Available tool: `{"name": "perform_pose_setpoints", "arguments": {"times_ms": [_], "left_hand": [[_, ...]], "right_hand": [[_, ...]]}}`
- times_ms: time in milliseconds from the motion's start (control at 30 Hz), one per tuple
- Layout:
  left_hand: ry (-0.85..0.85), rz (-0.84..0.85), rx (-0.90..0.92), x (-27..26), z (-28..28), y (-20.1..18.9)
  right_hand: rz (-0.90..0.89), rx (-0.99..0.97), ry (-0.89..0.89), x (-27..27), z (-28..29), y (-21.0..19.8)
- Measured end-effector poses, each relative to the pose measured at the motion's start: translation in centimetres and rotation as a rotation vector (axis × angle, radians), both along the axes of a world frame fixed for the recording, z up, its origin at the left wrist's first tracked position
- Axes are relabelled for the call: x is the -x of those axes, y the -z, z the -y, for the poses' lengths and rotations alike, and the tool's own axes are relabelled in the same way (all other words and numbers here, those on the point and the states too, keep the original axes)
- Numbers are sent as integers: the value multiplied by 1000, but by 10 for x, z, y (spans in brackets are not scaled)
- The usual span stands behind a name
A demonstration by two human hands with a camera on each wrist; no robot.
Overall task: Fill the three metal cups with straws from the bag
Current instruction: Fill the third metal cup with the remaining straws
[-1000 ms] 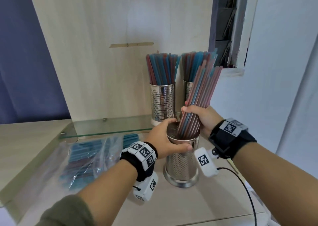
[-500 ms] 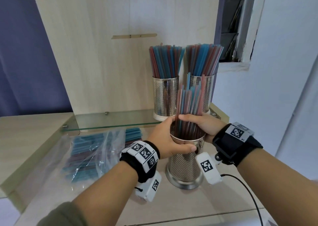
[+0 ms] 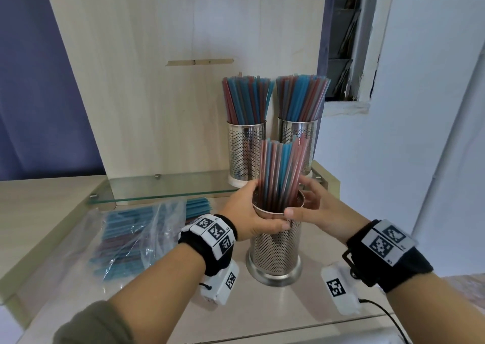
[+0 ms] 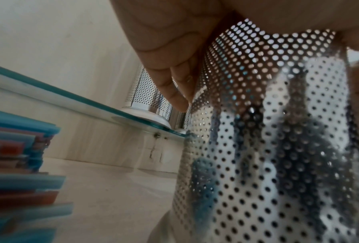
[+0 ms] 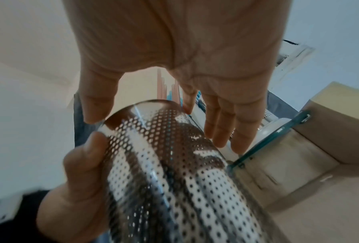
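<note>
Pale wood counter with raised glass shelf: surfaces and contents.

Counter: light wood grain, running from the near edge to an upright wood back panel. On it, near right, one perforated metal cup, upright on a flared base, partly filled with red and blue straws. On it, left, a clear plastic bag lying flat, holding more red and blue straws. Glass shelf: clear, green-edged, on metal pegs, set above the counter's far side. On it, far right, two perforated metal cups, left and right, just beside each other, upright, both packed with straws.
</note>
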State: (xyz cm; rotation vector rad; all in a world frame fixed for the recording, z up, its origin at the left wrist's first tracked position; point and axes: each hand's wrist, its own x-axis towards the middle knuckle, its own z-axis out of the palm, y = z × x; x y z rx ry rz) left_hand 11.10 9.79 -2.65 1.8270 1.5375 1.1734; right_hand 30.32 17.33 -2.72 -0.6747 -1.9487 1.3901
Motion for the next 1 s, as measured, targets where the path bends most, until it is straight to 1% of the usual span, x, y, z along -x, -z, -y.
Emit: {"name": "perform_pose_setpoints", "arguments": {"times_ms": [67, 167, 233, 267, 333, 400, 467, 533, 600, 667, 733, 833, 933, 1000], "left_hand": [[-4, -82, 7, 1, -2, -6], [-46, -345, 38, 11, 2, -17], [-104, -511, 155, 25, 12, -25], [-138, -568, 218, 35, 18, -29], [-205, -637, 310, 60, 30, -34], [-285, -737, 361, 85, 42, -35], [-345, -853, 385, 103, 52, -29], [-364, -919, 396, 114, 57, -15], [-331, -981, 409, 118, 57, 4], [-291, -1123, 422, 116, 54, 19], [-314, -1232, 443, 112, 51, 26], [-365, -1302, 465, 109, 49, 31], [-367, -1384, 467, 107, 49, 37], [-362, -1419, 432, 105, 48, 40]], "right_hand": [[25, -40, 12, 3, 2, 3], [55, -118, 49, 10, 3, 7], [62, -132, 74, 13, 2, 9], [67, -146, 78, 14, 2, 9], [83, -175, 90, 14, 3, 9], [80, -184, 109, 15, 4, 10], [51, -178, 121, 16, 6, 12], [3, -154, 134, 17, 8, 16], [-43, -123, 147, 19, 10, 21], [-59, -113, 157, 19, 11, 24], [-57, -121, 160, 19, 13, 24], [-55, -117, 172, 20, 13, 22], [-46, -119, 186, 20, 14, 23], [-43, -118, 192, 20, 14, 23]]}}
